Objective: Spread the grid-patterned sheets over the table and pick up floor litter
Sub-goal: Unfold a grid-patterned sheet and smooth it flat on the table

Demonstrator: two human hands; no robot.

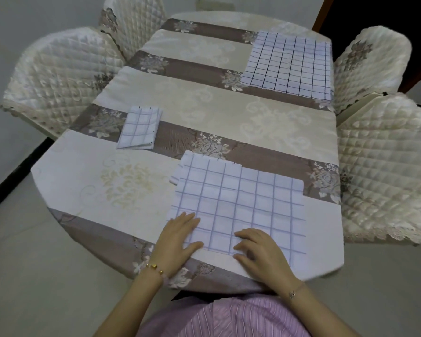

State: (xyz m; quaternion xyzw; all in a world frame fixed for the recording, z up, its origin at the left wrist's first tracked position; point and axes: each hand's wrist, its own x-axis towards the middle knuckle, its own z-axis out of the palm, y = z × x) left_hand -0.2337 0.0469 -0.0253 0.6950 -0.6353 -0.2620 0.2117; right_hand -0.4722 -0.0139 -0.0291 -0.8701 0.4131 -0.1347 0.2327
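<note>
A bench (229, 113) under beige-and-brown floral cloth is ringed by quilted cream chairs (58, 69). The left hand (180, 237) and right hand (260, 249) are pressed flat, holding nothing, on the near white grid-patterned sheet (241, 203). The small folded grid-patterned sheet (139, 128) is seen ahead-left, nearer the left hand, its long axis pointing away.

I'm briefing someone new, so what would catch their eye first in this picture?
The left hand and right hand rest on the near grid sheet at the front edge of the table. The far grid sheet lies spread at the right corner; a folded sheet sits left of centre.
</note>
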